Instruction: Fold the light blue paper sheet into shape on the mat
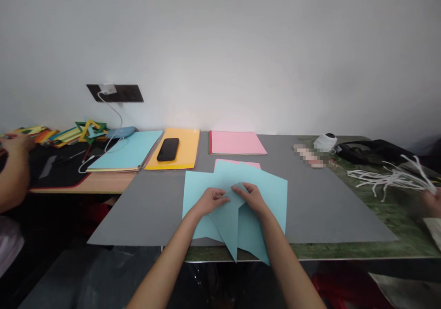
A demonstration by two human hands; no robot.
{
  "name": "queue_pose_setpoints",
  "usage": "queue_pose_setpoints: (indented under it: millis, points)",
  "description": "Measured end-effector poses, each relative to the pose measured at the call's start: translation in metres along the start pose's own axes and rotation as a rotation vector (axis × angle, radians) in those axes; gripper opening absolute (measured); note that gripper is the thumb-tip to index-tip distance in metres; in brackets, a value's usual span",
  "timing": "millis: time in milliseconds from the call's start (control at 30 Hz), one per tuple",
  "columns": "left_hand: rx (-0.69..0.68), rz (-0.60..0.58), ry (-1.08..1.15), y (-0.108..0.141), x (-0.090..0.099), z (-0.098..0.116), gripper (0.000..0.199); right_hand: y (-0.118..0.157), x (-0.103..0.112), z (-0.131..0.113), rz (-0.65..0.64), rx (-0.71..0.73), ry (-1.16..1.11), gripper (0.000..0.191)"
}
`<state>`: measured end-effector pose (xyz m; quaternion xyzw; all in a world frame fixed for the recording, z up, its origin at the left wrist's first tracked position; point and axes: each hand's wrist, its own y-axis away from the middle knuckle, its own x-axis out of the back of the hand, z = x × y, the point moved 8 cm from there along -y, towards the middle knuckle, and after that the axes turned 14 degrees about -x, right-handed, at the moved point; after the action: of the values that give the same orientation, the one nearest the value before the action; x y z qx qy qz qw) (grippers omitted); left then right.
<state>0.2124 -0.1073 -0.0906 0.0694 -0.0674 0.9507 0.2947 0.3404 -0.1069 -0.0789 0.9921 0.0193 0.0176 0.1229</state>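
Between my hands is a folded sheet of light-blue paper [227, 224], its pointed end hanging past the table's front edge. My left hand [214, 200] pinches its upper left part, fingers closed. On the upper right, my right hand [251, 195] has its thumb and fingers closed on the same sheet. Beneath lie more light-blue sheets [272, 185], spread flat on the grey board. A pink sheet [253, 164] peeks out behind them. The undersides of the folds are hidden.
A pink paper stack [236, 142] lies behind. A phone [168, 149] rests on yellow paper [188, 150], beside a blue paper stack [129, 148]. Another person's arm [14, 171] is at far left. At right, another person's hand [432, 203] holds white cords [392, 180].
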Motion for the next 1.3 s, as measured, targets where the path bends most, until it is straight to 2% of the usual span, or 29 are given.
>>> queue_pose_setpoints:
  millis: [400, 733, 900, 1133, 1300]
  points:
    - [-0.024, 0.007, 0.021, -0.001, 0.002, 0.003, 0.04, -0.002, 0.001, 0.006, 0.009, -0.013, -0.054, 0.029]
    - [-0.095, -0.016, -0.108, -0.001, 0.0, 0.009, 0.036, -0.001, -0.002, 0.005, 0.001, 0.011, 0.059, 0.027]
    - [-0.115, 0.005, -0.103, -0.001, 0.0, 0.012, 0.036, -0.001, -0.003, 0.004, -0.014, 0.035, 0.076, 0.025]
    - [-0.117, 0.013, -0.085, 0.0, 0.0, 0.012, 0.032, -0.006, 0.014, 0.005, 0.121, 0.075, -0.057, 0.021]
    - [-0.141, 0.029, -0.082, 0.0, 0.0, 0.016, 0.03, -0.007, 0.007, 0.005, 0.059, 0.081, -0.002, 0.02]
